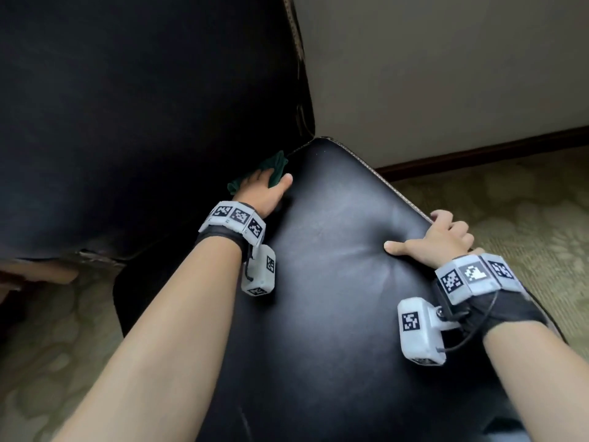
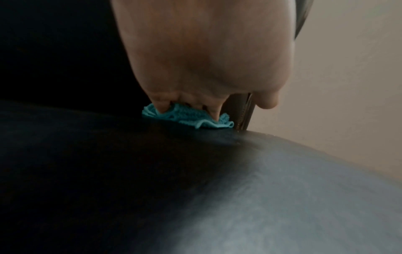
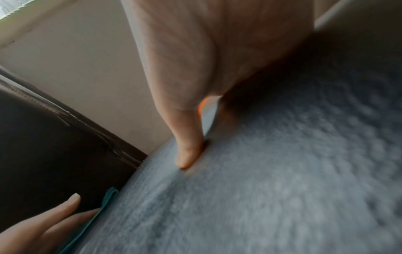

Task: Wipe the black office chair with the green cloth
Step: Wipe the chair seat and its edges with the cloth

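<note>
The black office chair (image 1: 334, 250) fills the middle of the head view, its padded seat running from 6 o'clock up to a rounded rear corner near 12, with the dark backrest (image 1: 143, 106) rising at 10 o'clock. The left hand (image 1: 266, 191) lies at the crease where seat meets backrest, just above centre, fingers spread and pressing the green cloth (image 1: 274, 167) down into that seam. The left wrist view shows the fingertips (image 2: 162, 108) digging into the bunched cloth (image 2: 187, 118) (it reads teal there), the thumb apart at the right; whether the fingers curl round any of the fabric is hard to tell, but they look fairly straight.

The right hand (image 1: 443, 236) is at 3 o'clock, fingers curled over the seat's stitched right edge, thumb (image 3: 188, 151) laid flat on the leather and denting it.

A pale wall (image 1: 446, 74) fills 1 to 2 o'clock, with a dark skirting board (image 1: 494, 151) below it and patterned greenish carpet (image 1: 526, 202) from 3 to 4 and again at 8 o'clock. The backrest blocks everything beyond at the upper left. Both wrists carry white marker-tagged camera bands (image 1: 236, 220).
</note>
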The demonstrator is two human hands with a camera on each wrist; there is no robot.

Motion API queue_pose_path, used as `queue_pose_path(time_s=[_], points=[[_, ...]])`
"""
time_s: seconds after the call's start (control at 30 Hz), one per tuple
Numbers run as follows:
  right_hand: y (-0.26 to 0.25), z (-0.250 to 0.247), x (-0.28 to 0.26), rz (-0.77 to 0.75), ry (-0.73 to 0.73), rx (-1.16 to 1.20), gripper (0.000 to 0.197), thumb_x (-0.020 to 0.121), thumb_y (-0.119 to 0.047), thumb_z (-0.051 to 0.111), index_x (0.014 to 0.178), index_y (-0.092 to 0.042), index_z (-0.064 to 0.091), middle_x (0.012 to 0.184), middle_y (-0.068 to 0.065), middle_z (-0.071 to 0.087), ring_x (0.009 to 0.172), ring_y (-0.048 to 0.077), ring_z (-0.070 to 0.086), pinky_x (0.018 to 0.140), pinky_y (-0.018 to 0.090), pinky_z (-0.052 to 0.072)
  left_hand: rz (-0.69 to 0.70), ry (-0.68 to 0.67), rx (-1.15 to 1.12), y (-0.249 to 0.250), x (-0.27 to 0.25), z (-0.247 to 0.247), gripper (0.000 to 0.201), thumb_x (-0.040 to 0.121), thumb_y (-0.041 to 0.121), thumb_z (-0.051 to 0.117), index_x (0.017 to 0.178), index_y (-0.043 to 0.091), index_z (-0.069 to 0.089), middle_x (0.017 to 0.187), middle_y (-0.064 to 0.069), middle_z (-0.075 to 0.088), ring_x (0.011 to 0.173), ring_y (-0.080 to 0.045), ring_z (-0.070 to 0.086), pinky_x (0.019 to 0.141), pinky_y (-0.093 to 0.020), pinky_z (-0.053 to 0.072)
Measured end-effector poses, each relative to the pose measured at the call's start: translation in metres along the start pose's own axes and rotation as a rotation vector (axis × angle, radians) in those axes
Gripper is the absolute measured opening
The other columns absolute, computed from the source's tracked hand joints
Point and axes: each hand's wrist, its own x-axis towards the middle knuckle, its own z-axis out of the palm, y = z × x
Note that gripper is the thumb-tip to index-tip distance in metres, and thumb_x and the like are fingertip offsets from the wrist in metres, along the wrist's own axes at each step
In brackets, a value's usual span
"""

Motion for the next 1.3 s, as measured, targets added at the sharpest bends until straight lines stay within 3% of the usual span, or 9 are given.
queue_pose_path(time_s=[0.13, 0.3, 0.5, 0.63, 0.73, 0.93, 1.3], points=[[0.0, 0.004, 0.004, -0.04, 0.011, -0.004, 0.1, 0.06, -0.057, 0.076, 0.137, -0.024, 0.023, 0.135, 0.013, 0.03, 0.127, 0.031, 0.027, 0.107, 0.047, 0.021, -0.006, 0.023, 0.082, -0.006, 0.006, 0.006, 0.068, 0.093, 0.06, 0.03, 0.149, 0.021, 0.024, 0.156, -0.004, 0.022, 0.143, -0.024, 0.018, 0.116, -0.041, 0.015], [-0.001, 0.002, 0.001, -0.05, 0.023, -0.053, 0.099, 0.062, -0.062, 0.072, 0.138, -0.025, 0.022, 0.136, 0.013, 0.031, 0.127, 0.031, 0.028, 0.104, 0.046, 0.021, -0.096, 0.028, 0.063, 0.01, 0.014, -0.001, 0.073, 0.094, 0.061, 0.025, 0.151, 0.02, 0.007, 0.158, -0.006, 0.014, 0.144, -0.028, 0.014, 0.116, -0.045, 0.013], [0.0, 0.001, 0.004, -0.032, -0.011, -0.077, 0.101, 0.062, -0.065, 0.07, 0.14, -0.026, 0.018, 0.139, 0.012, 0.029, 0.13, 0.032, 0.025, 0.106, 0.046, 0.018, -0.107, 0.035, 0.174, 0.023, 0.019, -0.001, 0.065, 0.091, 0.064, 0.024, 0.147, 0.031, 0.024, 0.153, -0.006, 0.02, 0.139, -0.03, 0.021, 0.112, -0.05, 0.017], [0.0, 0.001, 0.004, -0.035, -0.012, -0.07, 0.1, 0.061, -0.065, 0.071, 0.138, -0.027, 0.019, 0.138, 0.01, 0.029, 0.129, 0.031, 0.026, 0.106, 0.046, 0.018, -0.023, 0.004, 0.187, 0.013, 0.016, -0.002, 0.068, 0.091, 0.064, 0.028, 0.148, 0.027, 0.026, 0.153, -0.009, 0.023, 0.139, -0.032, 0.023, 0.113, -0.047, 0.021], [-0.001, 0.002, 0.004, -0.032, -0.013, -0.079, 0.1, 0.06, -0.066, 0.07, 0.137, -0.027, 0.02, 0.138, 0.01, 0.029, 0.128, 0.031, 0.026, 0.105, 0.046, 0.018, 0.011, -0.055, 0.118, 0.007, 0.022, -0.005, 0.071, 0.089, 0.067, 0.026, 0.148, 0.027, 0.026, 0.155, -0.007, 0.022, 0.141, -0.03, 0.02, 0.116, -0.045, 0.017], [-0.002, 0.001, 0.006, -0.027, -0.042, -0.083, 0.101, 0.061, -0.066, 0.07, 0.138, -0.027, 0.018, 0.138, 0.01, 0.028, 0.128, 0.031, 0.026, 0.105, 0.046, 0.018, -0.063, -0.131, 0.022, 0.038, 0.039, -0.003, 0.076, 0.09, 0.069, 0.015, 0.151, 0.024, 0.015, 0.159, -0.005, 0.008, 0.146, -0.026, 0.003, 0.118, -0.042, 0.003], [-0.005, 0.0, 0.008, -0.017, -0.061, -0.103, 0.101, 0.063, -0.065, 0.07, 0.139, -0.026, 0.016, 0.14, 0.011, 0.026, 0.129, 0.032, 0.025, 0.107, 0.046, 0.017, -0.065, -0.155, 0.021, 0.077, 0.042, -0.004, 0.078, 0.09, 0.068, 0.02, 0.152, 0.021, 0.011, 0.159, -0.006, 0.003, 0.146, -0.025, -0.001, 0.117, -0.044, 0.0]])
